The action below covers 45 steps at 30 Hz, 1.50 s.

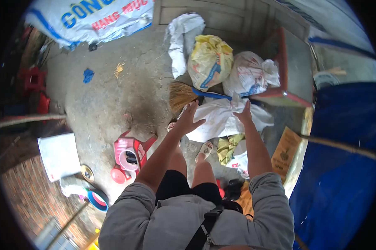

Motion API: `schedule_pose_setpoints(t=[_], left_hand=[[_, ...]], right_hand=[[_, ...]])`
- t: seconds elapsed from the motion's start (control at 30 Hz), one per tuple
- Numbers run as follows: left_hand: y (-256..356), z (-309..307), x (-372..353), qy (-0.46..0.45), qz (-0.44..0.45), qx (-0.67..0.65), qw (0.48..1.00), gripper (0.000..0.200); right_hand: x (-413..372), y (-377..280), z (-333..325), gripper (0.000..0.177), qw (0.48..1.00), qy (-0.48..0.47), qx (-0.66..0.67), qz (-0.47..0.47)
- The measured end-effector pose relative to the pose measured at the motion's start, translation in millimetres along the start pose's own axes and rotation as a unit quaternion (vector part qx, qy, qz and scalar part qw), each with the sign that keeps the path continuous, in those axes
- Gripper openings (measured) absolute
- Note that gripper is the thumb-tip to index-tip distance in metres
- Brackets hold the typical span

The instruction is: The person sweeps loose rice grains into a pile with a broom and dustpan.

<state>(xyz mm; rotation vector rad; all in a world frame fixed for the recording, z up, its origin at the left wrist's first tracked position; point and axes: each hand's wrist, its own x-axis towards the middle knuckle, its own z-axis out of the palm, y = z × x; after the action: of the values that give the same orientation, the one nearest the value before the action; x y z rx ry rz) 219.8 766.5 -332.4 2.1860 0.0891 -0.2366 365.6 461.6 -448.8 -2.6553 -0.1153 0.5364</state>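
Observation:
A white woven sack (215,120) lies on the concrete floor in front of my feet, its gathered top pointing away from me. My left hand (190,119) is over the sack's left end, fingers spread. Over its right part is my right hand (244,114), thumb and fingers apart. Whether either hand touches the sack is unclear. Just beyond it lies a broom (181,96) with straw bristles and a blue part. Behind that stand a full yellow sack (211,62) and a tied white-and-red sack (248,74).
A red plastic stool (131,152) stands on the floor to the left. A glass-sided cabinet (298,66) is at the back right. Flat cardboard (286,153) lies at the right, near a blue tarp (338,166). A white board (59,156) lies far left.

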Motion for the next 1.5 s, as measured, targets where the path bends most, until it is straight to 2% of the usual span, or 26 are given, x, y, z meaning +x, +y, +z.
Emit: schedule_pose_setpoints(t=[0.07, 0.1, 0.17, 0.2, 0.27, 0.33, 0.4, 0.53, 0.57, 0.6, 0.7, 0.8, 0.83, 0.87, 0.93, 0.97, 1.0, 1.1, 1.13, 1.17, 1.23, 1.27, 1.33, 1.4, 1.47, 1.5], left_hand=[[2.7, 14.8, -10.2, 0.015, -0.051, 0.001, 0.999, 0.086], [-3.3, 29.1, -15.1, 0.021, -0.08, -0.028, 0.996, 0.086], [-1.1, 46.0, -27.2, 0.027, -0.121, -0.058, 0.991, 0.086], [-2.9, 55.9, -33.0, 0.016, -0.13, -0.078, 0.988, 0.087], [11.2, 63.3, -45.1, -0.018, -0.164, -0.057, 0.985, 0.087], [24.3, 65.1, -54.8, -0.042, -0.191, -0.029, 0.98, 0.086], [9.7, 81.0, -64.7, -0.055, -0.169, -0.1, 0.979, 0.086], [1.6, 90.2, -83.2, -0.074, -0.186, -0.107, 0.974, 0.091], [-7.0, 98.4, -85.6, -0.072, -0.204, -0.156, 0.964, 0.106], [-4.1, 100.0, -87.0, -0.067, -0.196, -0.157, 0.965, 0.106], [7.9, 99.8, -90.4, -0.053, -0.147, -0.148, 0.977, 0.133], [27.5, 100.2, -92.2, 0.055, -0.099, -0.052, 0.992, 0.131], [33.1, 97.2, -91.0, 0.148, -0.053, -0.122, 0.98, 0.115], [34.4, 90.3, -89.2, 0.154, -0.051, -0.116, 0.98, 0.115], [58.7, 47.5, -85.4, 0.237, -0.073, -0.105, 0.963, 0.087], [81.8, 17.9, -87.9, 0.247, -0.085, -0.152, 0.953, 0.064], [93.7, -3.9, -89.4, 0.255, -0.09, -0.125, 0.955, 0.058], [122.9, -60.1, -96.2, 0.32, -0.096, -0.021, 0.942, 0.051], [116.4, -72.4, -91.0, 0.363, -0.055, -0.021, 0.93, 0.049], [125.8, -91.2, -89.3, 0.398, -0.069, -0.031, 0.914, 0.049], [142.6, -129.5, -84.6, 0.438, -0.005, -0.057, 0.897, 0.041], [149.4, -145.1, -80.0, 0.436, 0.001, -0.057, 0.898, 0.041], [163.0, -178.0, -66.7, 0.478, 0.074, -0.051, 0.874, 0.036], [173.0, -209.1, -50.3, 0.449, 0.054, -0.073, 0.889, 0.034], [174.9, -241.4, -27.7, 0.394, 0.028, -0.041, 0.918, 0.043], [172.8, -256.8, -14.2, 0.384, 0.04, -0.039, 0.922, 0.043]], right_hand=[[17.2, 35.6, 31.3, 0.123, 0.988, 0.085, -0.012, -0.129], [18.6, 32.0, 33.2, 0.123, 0.986, 0.078, -0.008, -0.144], [10.1, 21.6, 28.2, 0.119, 0.973, -0.177, 0.118, 0.091], [0.0, 38.5, 60.3, 0.098, 0.998, 0.04, 0.048, -0.013], [-27.2, 12.1, 50.4, 0.067, 0.989, 0.083, 0.092, 0.077], [-52.2, 6.4, 55.7, 0.048, 0.991, 0.05, 0.048, 0.111], [-76.7, -0.8, 57.7, 0.051, 0.988, -0.016, 0.075, 0.132], [-136.9, -21.3, 52.0, 0.04, 0.981, -0.076, 0.174, -0.025], [-153.3, -42.2, 32.6, 0.034, 0.976, -0.1, 0.192, -0.04], [-164.0, -51.9, 25.3, 0.028, 0.971, -0.109, 0.203, -0.062], [-187.2, -96.4, -16.9, 0.031, 0.954, -0.119, 0.256, -0.097], [-198.5, -147.5, -58.2, 0.03, 0.929, -0.112, 0.289, -0.201], [-201.9, -162.3, -66.2, 0.028, 0.919, -0.116, 0.296, -0.234], [-205.0, -175.7, -71.1, 0.025, 0.907, -0.122, 0.304, -0.265], [-208.4, -215.1, -101.8, 0.023, 0.893, -0.123, 0.309, -0.304], [-212.6, -240.1, -137.0, 0.028, 0.92, -0.199, 0.197, -0.273], [-205.1, -248.9, -136.7, 0.028, 0.902, -0.152, 0.202, -0.349], [-206.1, -297.4, -174.3, 0.021, 0.862, -0.098, 0.246, -0.433], [-201.9, -309.4, -189.5, 0.015, 0.861, -0.174, 0.257, -0.404], [-213.0, -326.2, -213.6, 0.016, 0.798, -0.261, 0.374, -0.395], [-217.8, -348.0, -243.2, 0.038, 0.734, -0.265, 0.459, -0.426], [-210.9, -351.9, -248.2, 0.038, 0.734, -0.259, 0.459, -0.427], [-189.7, -360.8, -259.6, 0.043, 0.744, -0.147, 0.437, -0.484], [-160.3, -365.6, -255.0, 0.049, 0.752, -0.111, 0.43, -0.487], [-136.5, -377.0, -248.1, 0.054, 0.787, 0.022, 0.406, -0.464], [-118.2, -380.0, -242.3, 0.062, 0.797, 0.027, 0.381, -0.468]])
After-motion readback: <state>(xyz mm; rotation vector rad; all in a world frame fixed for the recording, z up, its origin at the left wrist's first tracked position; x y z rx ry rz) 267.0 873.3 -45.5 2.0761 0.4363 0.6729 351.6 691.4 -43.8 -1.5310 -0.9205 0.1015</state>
